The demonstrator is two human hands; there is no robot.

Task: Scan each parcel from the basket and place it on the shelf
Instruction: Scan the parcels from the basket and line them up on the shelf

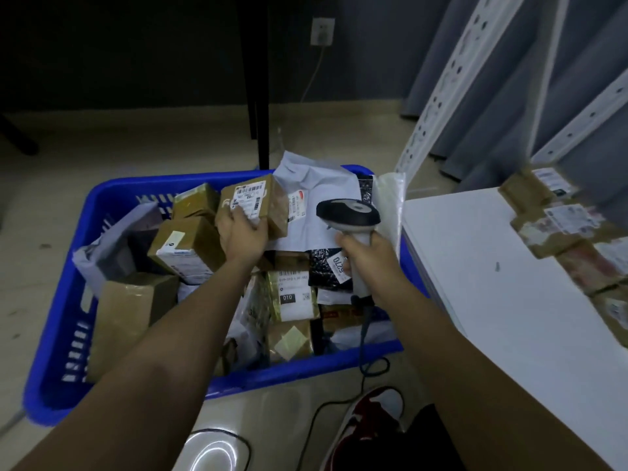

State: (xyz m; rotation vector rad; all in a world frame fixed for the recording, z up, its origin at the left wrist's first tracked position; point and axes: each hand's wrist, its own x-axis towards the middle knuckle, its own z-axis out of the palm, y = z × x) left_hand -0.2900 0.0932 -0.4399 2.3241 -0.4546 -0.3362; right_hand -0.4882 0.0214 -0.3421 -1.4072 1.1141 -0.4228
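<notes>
Two hands are in view above a blue basket [61,334] that stands on the floor. Left hand [243,237]: fingers and thumb curled round the near lower edge of a small cardboard parcel [253,203], lifting it clear of the heap with its white barcode label [247,197] facing up and toward the camera. Right hand [365,254]: closed in a full grip round the pale handle of a barcode scanner [348,212], whose dark head sits above the fist and is turned leftward, in the direction of the held parcel. The scanner cable [365,338] hangs from the base of the handle, below the right wrist, and trails onto the floor.

Beneath both forearms the basket is packed with further cardboard boxes, grey and white mailer bags [306,185] and a black patterned pouch [324,266]; several carry printed labels, one reading 010. A taped box [187,248] lies just left of the left hand.

To the right of the right hand is a white shelf board [492,266], with a row of labelled parcels [560,232] along its far edge, blurred. Perforated white shelf uprights [441,96] rise beyond it. A red-and-white shoe [367,423] shows below the right forearm
</notes>
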